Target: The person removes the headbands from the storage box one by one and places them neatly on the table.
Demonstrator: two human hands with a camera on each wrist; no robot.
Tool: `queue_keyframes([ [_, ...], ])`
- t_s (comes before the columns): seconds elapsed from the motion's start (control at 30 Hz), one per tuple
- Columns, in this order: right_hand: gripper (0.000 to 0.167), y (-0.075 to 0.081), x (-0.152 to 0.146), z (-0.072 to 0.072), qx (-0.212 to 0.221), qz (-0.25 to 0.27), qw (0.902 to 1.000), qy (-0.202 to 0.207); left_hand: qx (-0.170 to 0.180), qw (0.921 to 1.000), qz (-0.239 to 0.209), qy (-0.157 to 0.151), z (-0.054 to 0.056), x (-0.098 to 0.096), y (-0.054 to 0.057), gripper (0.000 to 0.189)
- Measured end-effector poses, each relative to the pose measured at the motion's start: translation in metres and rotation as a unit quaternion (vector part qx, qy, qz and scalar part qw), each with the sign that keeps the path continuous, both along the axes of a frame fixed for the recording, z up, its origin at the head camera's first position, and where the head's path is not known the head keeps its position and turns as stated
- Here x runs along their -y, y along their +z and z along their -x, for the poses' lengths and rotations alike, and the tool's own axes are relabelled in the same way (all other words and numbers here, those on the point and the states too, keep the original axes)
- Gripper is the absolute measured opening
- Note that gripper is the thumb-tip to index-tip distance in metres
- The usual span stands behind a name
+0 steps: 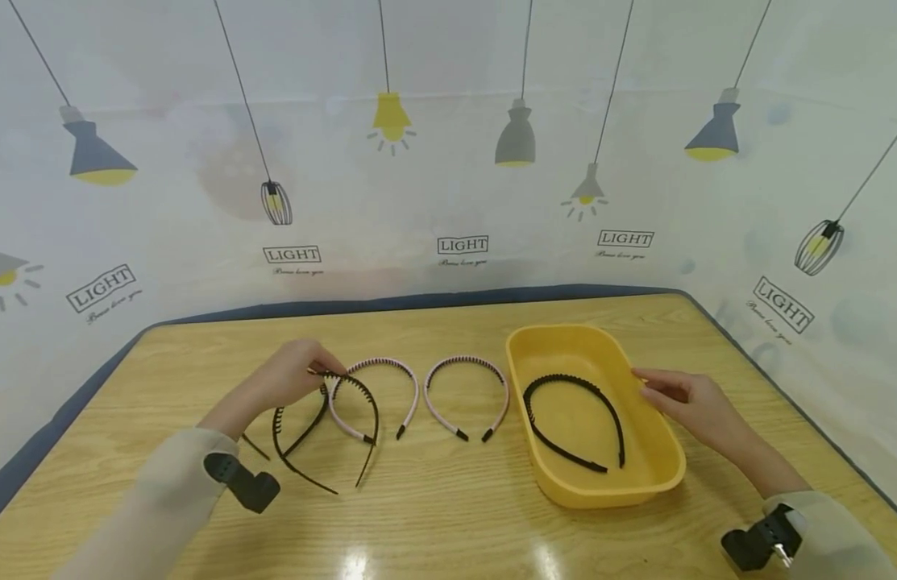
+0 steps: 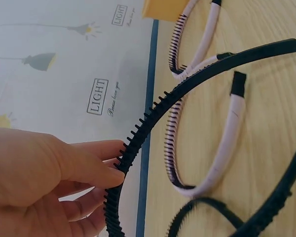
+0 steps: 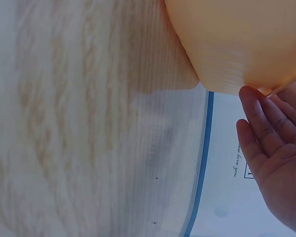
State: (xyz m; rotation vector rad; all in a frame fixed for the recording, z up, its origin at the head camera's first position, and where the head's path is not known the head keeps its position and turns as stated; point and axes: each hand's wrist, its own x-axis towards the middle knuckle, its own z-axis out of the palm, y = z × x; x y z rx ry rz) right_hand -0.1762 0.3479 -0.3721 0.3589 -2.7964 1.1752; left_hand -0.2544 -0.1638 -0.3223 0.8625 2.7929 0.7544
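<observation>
A pale backdrop [image 1: 448, 189] printed with hanging lamps and the word LIGHT rises behind the wood-grain table [image 1: 433, 524]. My left grip [image 1: 297, 374] is closed on a thin black headband [image 2: 197, 79], pinching its toothed band between thumb and fingers, above the left part of the table. Its arch is uppermost, and I can't tell whether its ends touch the wood. Another black headband [image 1: 276, 435] lies just below and to the left, overlapping it in my view. Just to the right is a pink headband [image 2: 227, 133] with black tips, partly crossed by the one I hold; a second pink headband [image 1: 506, 391] lies beside that, near the yellow tray [image 1: 611, 498]. Inside the tray rests one more black headband [image 1: 564, 378]. At the tray's right side, my right grip [image 1: 698, 403] is relaxed, fingers fairly straight, their tips touching the edge. Light sleeves cover both my forearms.
</observation>
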Motion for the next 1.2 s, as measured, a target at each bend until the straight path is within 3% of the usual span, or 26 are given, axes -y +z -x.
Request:
queue_keyframes([
  [0.37,0.041,-0.004,-0.001,0.0,-0.005,-0.011,0.9999,-0.001,0.005,0.9999,0.012,-0.003,-0.01,0.029,0.0,0.027],
  [0.7,0.04,-0.004,-0.001,0.001,-0.026,-0.007,0.9996,0.006,0.029,0.9992,0.01,-0.026,-0.02,0.047,-0.006,0.026],
  [1.2,0.041,-0.003,0.0,0.001,-0.01,-0.009,0.9999,0.006,0.074,0.9962,0.011,-0.043,-0.033,0.075,-0.017,0.026],
])
